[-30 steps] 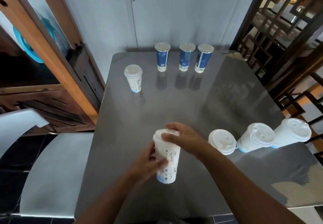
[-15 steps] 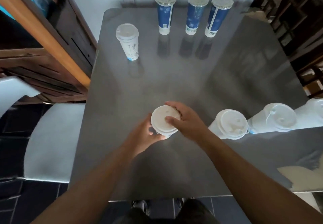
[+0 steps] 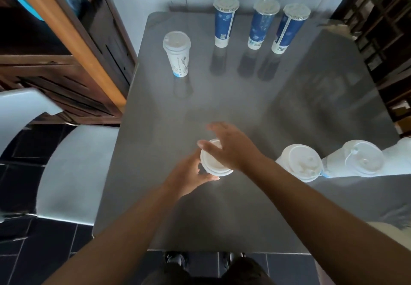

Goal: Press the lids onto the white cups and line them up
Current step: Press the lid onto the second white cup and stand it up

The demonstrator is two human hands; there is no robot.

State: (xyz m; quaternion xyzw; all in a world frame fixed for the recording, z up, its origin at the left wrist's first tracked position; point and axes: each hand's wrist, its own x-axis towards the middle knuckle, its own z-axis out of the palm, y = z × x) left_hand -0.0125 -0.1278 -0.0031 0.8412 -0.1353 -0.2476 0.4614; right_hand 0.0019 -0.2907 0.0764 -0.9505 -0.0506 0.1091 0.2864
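Observation:
A white cup with a white lid [image 3: 214,161] stands near the middle front of the steel table [image 3: 222,98]. My left hand [image 3: 189,177] grips the cup's side just under the lid. My right hand [image 3: 229,147] lies over the lid's far right part with fingers spread and blurred. Two more lidded white cups [image 3: 300,162] [image 3: 361,159] stand in a row to the right, and a further one shows partly at the right edge [image 3: 405,151]. Another lidded white cup [image 3: 178,53] stands at the far left.
Three blue cups with clear lids [image 3: 223,23] [image 3: 261,24] [image 3: 289,29] stand in a row at the table's far edge by the wall. A wooden cabinet [image 3: 66,51] and a white chair [image 3: 73,169] are on the left, a dark lattice screen [image 3: 382,18] on the right.
The camera has tilted further down over the table. My right hand's fingers have lifted and spread over the lid, while my left hand has kept hold of the cup.

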